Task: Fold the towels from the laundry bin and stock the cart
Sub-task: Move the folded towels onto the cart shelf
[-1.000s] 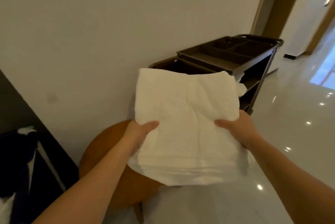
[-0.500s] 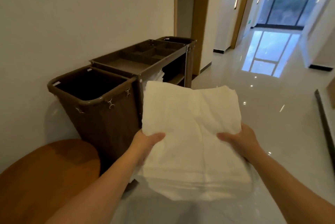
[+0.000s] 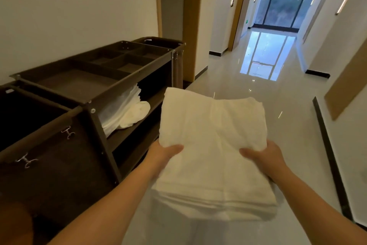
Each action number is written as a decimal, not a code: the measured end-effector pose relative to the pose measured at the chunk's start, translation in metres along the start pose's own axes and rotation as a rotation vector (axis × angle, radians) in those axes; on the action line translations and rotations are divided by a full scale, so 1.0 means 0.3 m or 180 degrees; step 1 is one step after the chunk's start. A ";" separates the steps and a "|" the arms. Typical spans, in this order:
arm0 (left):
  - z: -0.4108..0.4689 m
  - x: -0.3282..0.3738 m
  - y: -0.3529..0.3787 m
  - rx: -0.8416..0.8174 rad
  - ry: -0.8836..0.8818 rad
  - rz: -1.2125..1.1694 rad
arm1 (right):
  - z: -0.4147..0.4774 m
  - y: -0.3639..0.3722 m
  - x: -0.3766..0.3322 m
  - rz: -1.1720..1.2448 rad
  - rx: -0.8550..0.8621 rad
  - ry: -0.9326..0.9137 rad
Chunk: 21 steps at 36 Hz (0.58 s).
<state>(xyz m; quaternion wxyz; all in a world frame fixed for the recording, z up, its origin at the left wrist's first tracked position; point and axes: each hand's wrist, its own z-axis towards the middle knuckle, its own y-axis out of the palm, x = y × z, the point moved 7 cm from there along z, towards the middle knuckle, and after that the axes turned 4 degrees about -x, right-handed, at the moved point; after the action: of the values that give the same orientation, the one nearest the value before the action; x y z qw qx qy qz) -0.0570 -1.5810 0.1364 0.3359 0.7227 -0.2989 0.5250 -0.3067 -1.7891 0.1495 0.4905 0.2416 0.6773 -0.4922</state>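
Both hands carry one load by its near corners. Left hand (image 3: 165, 152): thumb laid over the top, fingers out of sight beneath, pinching the cloth. Right hand (image 3: 264, 155): same grip, mirrored.

Load: folded white terry towel (image 3: 214, 131), roughly square, several layers showing at the near edge. It is held flat in the air in front of the body, above the glossy pale tiled floor (image 3: 238, 78), touching nothing but the hands.

To its left, along the wall, stands the dark brown metal housekeeping cart (image 3: 127, 84), with a divided tray on top. Its open middle shelf (image 3: 137, 126) holds a heap of white linens (image 3: 123, 109). The towel's left edge looks near that opening; I cannot tell the gap in depth. A dark brown fabric laundry bin (image 3: 49, 157) hangs at the cart's near end.

Handling, as judged: soft, limp and light, with no stiffness of its own. The near edge droops below the thumbs. Stacked layers may slip apart if tilted or dragged over the shelf lip. Best held with fingers spread wide underneath and thumbs clamping the top, at both sides. Keep it level going in.
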 end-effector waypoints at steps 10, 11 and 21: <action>0.538 0.105 -0.008 0.0223 -0.0072 -0.0057 | 0.574 0.103 -0.086 0.0008 -0.0202 0.0034; 0.579 0.108 -0.012 0.0284 -0.0086 -0.0075 | 0.626 0.117 -0.091 -0.0007 -0.0248 0.0034; 0.993 0.057 -0.062 0.1013 -0.0236 -0.0211 | 1.216 0.347 -0.068 -0.0129 -0.0970 -0.0064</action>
<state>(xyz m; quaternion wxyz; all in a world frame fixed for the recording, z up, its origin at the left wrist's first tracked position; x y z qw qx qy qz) 0.1284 -1.8093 0.0832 0.2230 0.7951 -0.2002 0.5273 -0.0584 -2.0742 0.1108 0.5183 0.1458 0.7439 -0.3959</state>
